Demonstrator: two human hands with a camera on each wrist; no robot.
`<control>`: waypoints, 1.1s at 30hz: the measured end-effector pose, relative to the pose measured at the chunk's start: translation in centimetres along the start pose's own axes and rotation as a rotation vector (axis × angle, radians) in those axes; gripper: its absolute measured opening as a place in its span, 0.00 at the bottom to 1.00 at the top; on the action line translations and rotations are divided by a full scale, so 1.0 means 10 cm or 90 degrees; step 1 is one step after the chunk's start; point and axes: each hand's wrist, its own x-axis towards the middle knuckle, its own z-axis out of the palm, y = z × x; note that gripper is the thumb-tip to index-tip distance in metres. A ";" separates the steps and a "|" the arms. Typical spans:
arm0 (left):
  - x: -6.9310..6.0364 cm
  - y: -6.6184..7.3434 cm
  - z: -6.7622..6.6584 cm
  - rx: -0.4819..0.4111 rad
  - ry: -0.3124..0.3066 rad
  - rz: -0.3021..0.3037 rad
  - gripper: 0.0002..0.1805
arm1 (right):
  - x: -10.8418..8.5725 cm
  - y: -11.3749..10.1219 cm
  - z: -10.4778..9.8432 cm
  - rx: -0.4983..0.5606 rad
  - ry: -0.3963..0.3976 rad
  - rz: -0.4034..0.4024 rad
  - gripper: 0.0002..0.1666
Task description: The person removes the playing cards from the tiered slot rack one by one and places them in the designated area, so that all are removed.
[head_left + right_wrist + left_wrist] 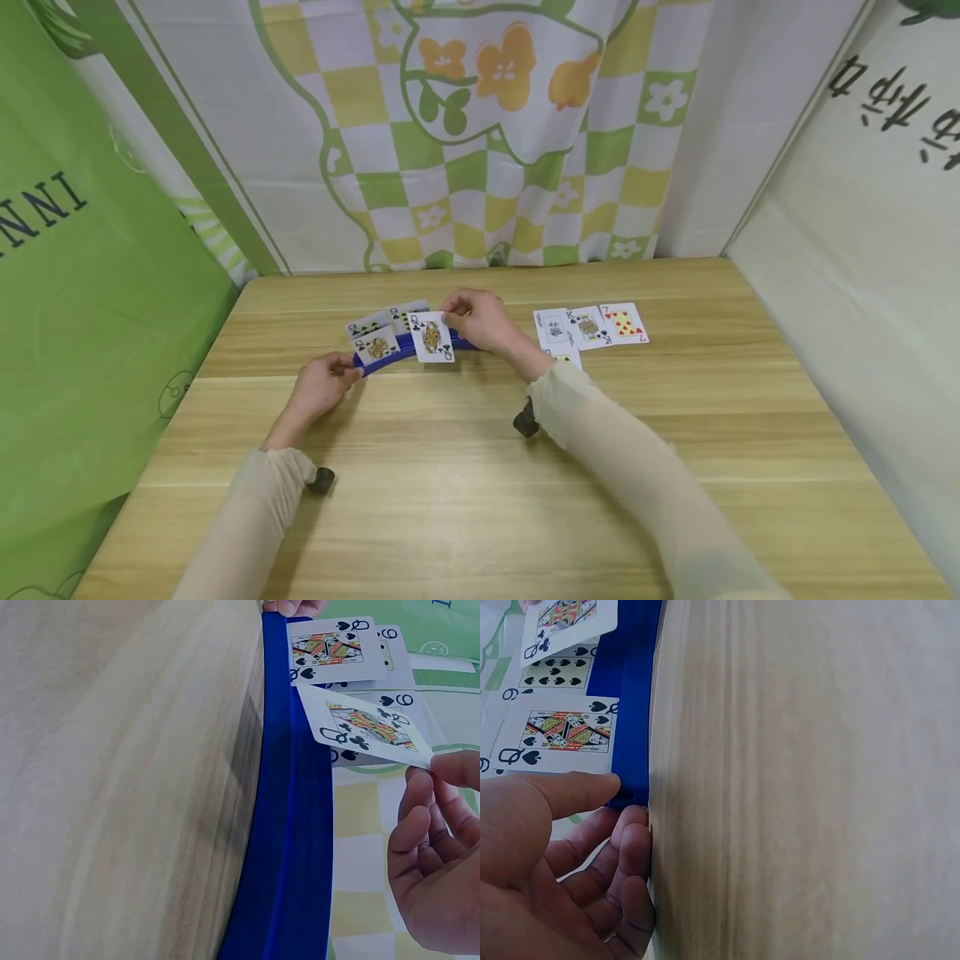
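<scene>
My right hand (487, 321) pinches a queen of clubs (431, 337) by one corner, between thumb and fingers. The card is tilted in front of a curved blue card holder (277, 787). At the holder's left end, my left hand (321, 387) grips it, with the thumb on top of the edge in the left wrist view. A queen of spades (566, 733) stands in the holder near that thumb. Behind it, two more black-suited cards stand in a back row; the right one (555, 673) shows spades and is partly covered by the queen of clubs.
Right of the holder, a joker (554, 330), a king of spades (588, 326) and a red seven (624, 323) lie face up on the wooden table (480, 500). Another card (564, 356) is partly hidden by my right wrist. A patterned curtain (510, 183) hangs behind.
</scene>
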 end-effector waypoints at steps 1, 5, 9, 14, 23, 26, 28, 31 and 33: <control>0.00 0.00 0.00 0.000 0.000 0.001 0.16 | -0.01 0.01 0.00 0.002 0.000 0.000 0.08; 0.00 0.00 0.00 0.000 0.001 0.000 0.16 | -0.03 0.05 -0.03 0.007 -0.002 0.005 0.08; 0.01 -0.01 0.01 -0.002 -0.002 -0.001 0.17 | -0.06 0.10 -0.08 0.002 0.001 0.015 0.08; 0.02 -0.01 0.01 -0.002 -0.002 -0.001 0.16 | -0.10 0.13 -0.18 -0.003 0.006 0.030 0.09; 0.01 -0.01 0.00 -0.006 -0.003 -0.005 0.16 | -0.14 0.15 -0.30 -0.003 0.010 0.026 0.09; 0.02 -0.02 0.01 -0.004 -0.002 -0.003 0.15 | -0.15 0.16 -0.32 0.000 0.012 0.027 0.09; 0.02 -0.02 0.01 -0.001 -0.002 -0.003 0.15 | -0.16 0.17 -0.33 0.001 0.011 0.030 0.09; 0.02 -0.02 0.00 -0.001 -0.004 -0.001 0.16 | -0.18 0.18 -0.36 0.005 0.009 0.038 0.10; 0.02 -0.01 0.00 -0.001 -0.006 -0.002 0.16 | -0.20 0.19 -0.38 0.005 0.011 0.041 0.10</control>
